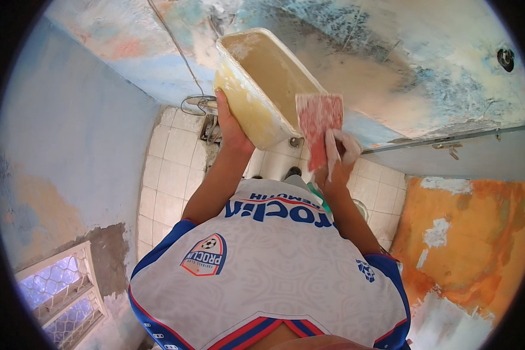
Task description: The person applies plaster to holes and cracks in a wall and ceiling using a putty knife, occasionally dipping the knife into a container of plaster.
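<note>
A pale yellow, plaster-smeared trough (pixel 245 105) is tilted in front of me, near the wall. My left hand (pixel 234 127) is closed around its near left side, thumb up along the outer wall and fingers hidden underneath. Inside, the trough is coated with beige residue; how much material it holds I cannot tell. My right hand (pixel 341 154), whitened with plaster on the fingers, grips a red putty scraper (pixel 319 116). Its wide blade, streaked with white, points up and lies over the trough's near right rim; I cannot tell whether they touch.
Ahead is a patchy wall (pixel 356 64) with peeling paint, a hanging wire (pixel 177 46) and a dark round fitting (pixel 506 59). White tiles (pixel 178 146) cover the floor. A grilled window (pixel 64 297) is at lower left, an orange patched surface (pixel 466 233) at right.
</note>
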A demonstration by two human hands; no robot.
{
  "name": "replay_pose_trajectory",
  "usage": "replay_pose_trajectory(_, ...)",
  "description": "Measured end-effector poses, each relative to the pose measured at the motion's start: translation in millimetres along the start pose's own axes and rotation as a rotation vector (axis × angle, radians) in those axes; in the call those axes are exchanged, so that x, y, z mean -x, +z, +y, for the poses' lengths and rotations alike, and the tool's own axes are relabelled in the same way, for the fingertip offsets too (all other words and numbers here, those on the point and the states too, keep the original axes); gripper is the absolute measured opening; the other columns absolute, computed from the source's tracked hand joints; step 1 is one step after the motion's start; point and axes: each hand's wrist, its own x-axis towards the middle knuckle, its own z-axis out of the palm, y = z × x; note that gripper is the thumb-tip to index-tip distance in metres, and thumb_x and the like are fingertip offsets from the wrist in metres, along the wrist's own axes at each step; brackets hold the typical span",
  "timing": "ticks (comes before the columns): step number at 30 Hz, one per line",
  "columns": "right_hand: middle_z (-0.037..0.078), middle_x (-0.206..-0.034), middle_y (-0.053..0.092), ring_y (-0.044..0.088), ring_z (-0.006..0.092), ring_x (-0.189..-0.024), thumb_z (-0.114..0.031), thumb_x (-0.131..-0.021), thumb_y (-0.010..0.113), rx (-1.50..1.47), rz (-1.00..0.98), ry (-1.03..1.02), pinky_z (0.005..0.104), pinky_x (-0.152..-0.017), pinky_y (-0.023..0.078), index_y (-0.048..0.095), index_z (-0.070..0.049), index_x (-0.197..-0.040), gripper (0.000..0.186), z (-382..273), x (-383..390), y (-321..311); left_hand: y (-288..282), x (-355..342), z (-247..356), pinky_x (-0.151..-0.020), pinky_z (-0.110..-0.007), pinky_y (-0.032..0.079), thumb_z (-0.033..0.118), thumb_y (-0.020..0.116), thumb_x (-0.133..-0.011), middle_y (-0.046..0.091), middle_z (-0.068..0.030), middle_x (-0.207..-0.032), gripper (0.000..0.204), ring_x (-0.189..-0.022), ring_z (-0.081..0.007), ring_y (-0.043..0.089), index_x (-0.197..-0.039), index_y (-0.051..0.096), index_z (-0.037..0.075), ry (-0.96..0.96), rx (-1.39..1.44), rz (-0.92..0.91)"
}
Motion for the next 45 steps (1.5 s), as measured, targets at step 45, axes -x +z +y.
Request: replay_pose_trajectory(45, 0.009, -0.096, 0.063, 0.067, 0.0262, -0.084, -0.008, -0.082, 0.063, 0.06, -0.612, -0.214, 0.0361, -0.069, 0.056, 0.052, -0.009, -0.134, 0.053, -60.9, -143.5, -21.1, -33.1, -3.4, 37.6, -0.109, -0.044, 0.039, 0.075, 0.046, -0.084, 0.039, -0.0122, -0.147, 0.094, -0.134, -0.0283, 0.042, -0.148, 0.028, 0.009, 0.242, -0.28, -0.34)
